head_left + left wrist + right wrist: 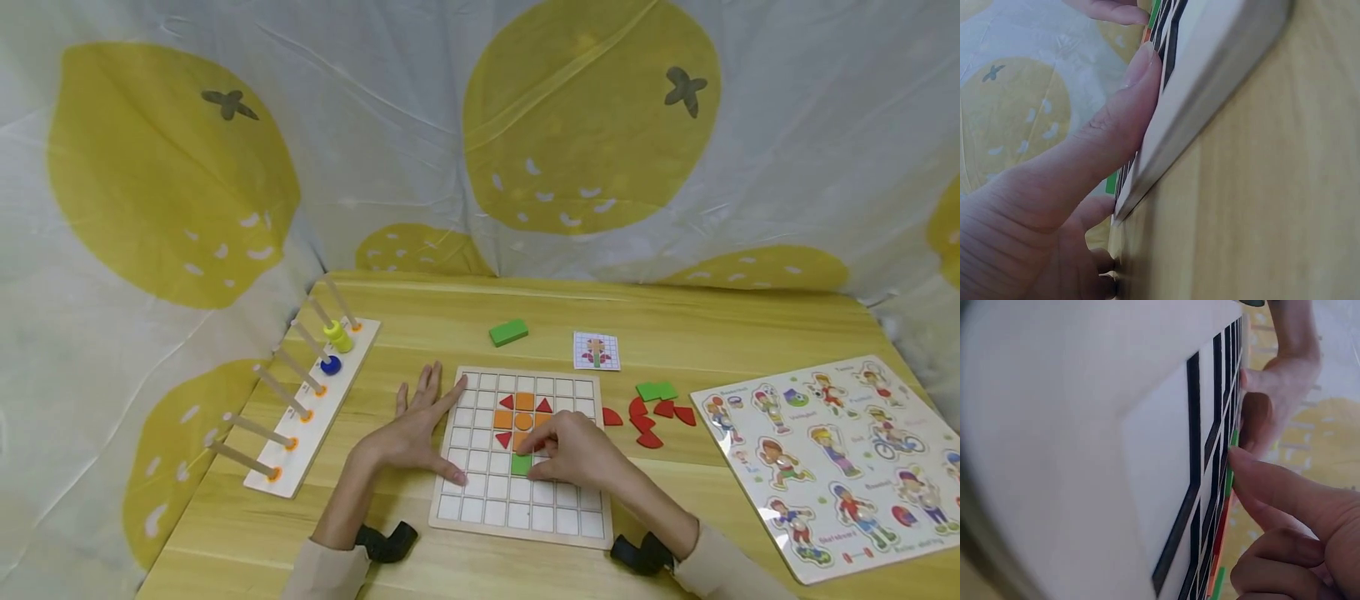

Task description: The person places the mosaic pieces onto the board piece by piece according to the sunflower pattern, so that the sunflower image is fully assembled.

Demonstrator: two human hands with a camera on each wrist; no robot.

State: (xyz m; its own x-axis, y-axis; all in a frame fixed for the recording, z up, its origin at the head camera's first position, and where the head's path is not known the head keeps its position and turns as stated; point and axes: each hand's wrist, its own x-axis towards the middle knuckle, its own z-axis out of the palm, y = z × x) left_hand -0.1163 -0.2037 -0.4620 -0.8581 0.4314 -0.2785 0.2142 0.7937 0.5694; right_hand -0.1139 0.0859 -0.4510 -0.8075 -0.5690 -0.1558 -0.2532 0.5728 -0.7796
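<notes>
A white grid board (480, 509) in a wooden frame lies on the table. Orange squares (525, 402) and red triangles (503, 439) sit in its upper middle cells, around an orange circle (523, 422). Directly below them is a green square tile (521, 464), which my right hand (581, 450) pinches between thumb and forefinger at the board's surface. Part of the tile pattern is hidden under that hand. My left hand (408, 437) spreads over the board's left edge; its thumb (1135, 84) rests on the frame, as the left wrist view shows.
Right of the board lie several red pieces (642, 417) and green tiles (656, 391). A green block (508, 332) and a pattern card (597, 351) are behind it. A peg stand (300, 454) stands left, a sports puzzle board (795, 517) right.
</notes>
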